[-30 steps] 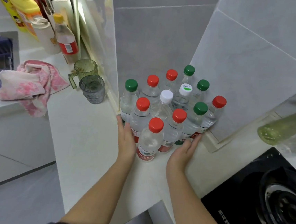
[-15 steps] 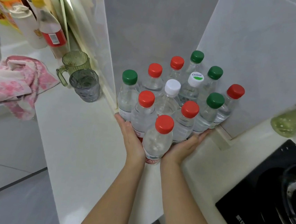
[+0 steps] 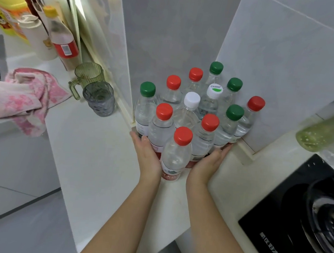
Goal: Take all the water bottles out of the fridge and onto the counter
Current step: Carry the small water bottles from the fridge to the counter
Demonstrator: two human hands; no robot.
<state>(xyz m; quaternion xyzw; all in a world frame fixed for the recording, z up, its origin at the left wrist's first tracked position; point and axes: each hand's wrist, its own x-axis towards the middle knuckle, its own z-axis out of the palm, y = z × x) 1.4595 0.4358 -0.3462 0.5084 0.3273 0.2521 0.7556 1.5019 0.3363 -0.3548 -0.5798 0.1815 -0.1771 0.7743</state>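
Several clear water bottles (image 3: 185,116) with red, green and white caps stand packed together in the corner of the white counter (image 3: 96,170), against the grey tiled walls. The nearest red-capped bottle (image 3: 176,153) stands at the front of the cluster. My left hand (image 3: 148,155) lies flat against the cluster's left front side. My right hand (image 3: 207,164) presses against its right front side. Both palms touch the bottles' lower parts and the fingers are stretched out, not wrapped around any one bottle. No fridge is in view.
Two tinted cups (image 3: 98,98) stand left of the bottles. A pink towel (image 3: 20,96) hangs over the counter's left part, with sauce and detergent bottles (image 3: 62,40) behind. A black gas hob (image 3: 304,217) lies at the right, with a green bottle (image 3: 322,133) beyond it.
Both hands have slid closer together around the front bottle and pushed the cluster tighter into the corner. The view has moved nearer to the bottles.
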